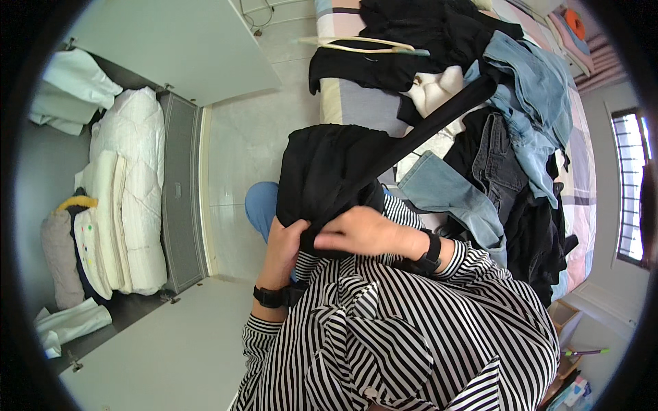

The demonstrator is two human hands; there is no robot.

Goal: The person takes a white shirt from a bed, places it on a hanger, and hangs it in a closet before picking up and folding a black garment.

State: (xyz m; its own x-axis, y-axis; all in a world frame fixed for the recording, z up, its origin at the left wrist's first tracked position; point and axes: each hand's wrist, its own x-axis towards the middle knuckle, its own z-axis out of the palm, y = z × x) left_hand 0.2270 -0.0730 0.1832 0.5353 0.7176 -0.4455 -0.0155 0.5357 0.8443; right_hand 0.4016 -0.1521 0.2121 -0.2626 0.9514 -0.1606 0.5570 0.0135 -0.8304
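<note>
A black garment lies bunched over my lap, and a long narrow part of it stretches up and right to the clothes on the bed. My left hand grips the garment's near edge between thumb and fingers. Beside it on the right, my right hand is slightly blurred and lies against the same black cloth; whether its fingers close on the cloth cannot be told. Right of the garment, a light blue denim piece lies on the bed near my right forearm.
The bed holds black clothes, blue jeans, dark grey jeans, a white garment and a cream hanger. At left, an open cabinet with a door holds a white quilt and folded textiles.
</note>
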